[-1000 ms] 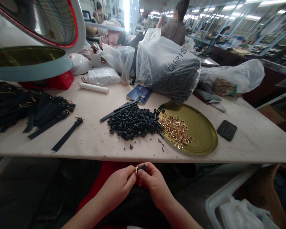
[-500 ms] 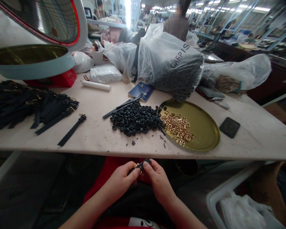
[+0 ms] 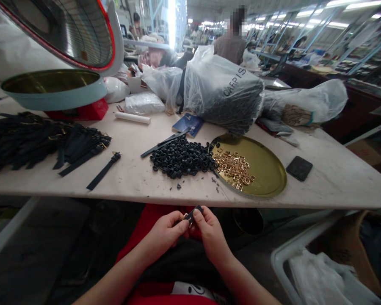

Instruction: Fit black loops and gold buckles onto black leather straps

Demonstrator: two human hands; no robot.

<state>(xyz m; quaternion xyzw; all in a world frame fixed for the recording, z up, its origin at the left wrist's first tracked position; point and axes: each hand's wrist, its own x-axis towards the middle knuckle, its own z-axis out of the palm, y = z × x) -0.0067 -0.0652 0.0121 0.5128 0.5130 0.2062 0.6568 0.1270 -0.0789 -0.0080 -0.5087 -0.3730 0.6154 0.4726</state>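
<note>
Above my lap, just below the table edge, my left hand [image 3: 171, 229] pinches the gold buckle [image 3: 188, 217] on a short black strap. The other part of this black strap [image 3: 197, 209] is between the thumb and fingers of my right hand [image 3: 209, 231]. On the table [image 3: 139, 182] beyond lies a heap of small black loops [image 3: 181, 157], touching a gold round tray [image 3: 266, 169] with many gold buckles [image 3: 235, 167]. One finished-looking black strap with a buckle [image 3: 104, 170] lies alone to the left, beside a big pile of black straps [image 3: 28, 142].
A pale blue round tin [image 3: 60, 99] stands on a red base at the back left. Behind the loops are a blue booklet [image 3: 187, 123], a white roll [image 3: 133, 117] and a large plastic bag [image 3: 222, 89]. A black flat object [image 3: 299, 168] lies right. A person [image 3: 231, 46] is in the background.
The camera view has shifted a little. Both hands still hold the strap and buckle, with only a slight movement of the fingers.
</note>
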